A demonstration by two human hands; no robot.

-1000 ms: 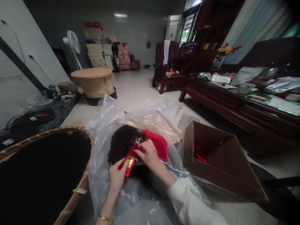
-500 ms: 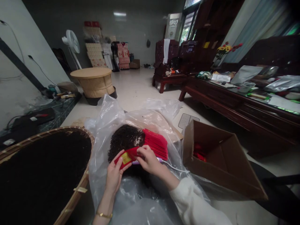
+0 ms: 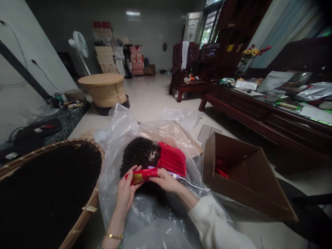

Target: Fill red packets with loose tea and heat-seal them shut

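Clamped on the red packet from both ends, left hand and right hand alike.

You can't read any text, brand, number or sign here. The gold patch on the red packet you hold is too small and blurred to make out, and so are the pale labels on the black bag to your left.
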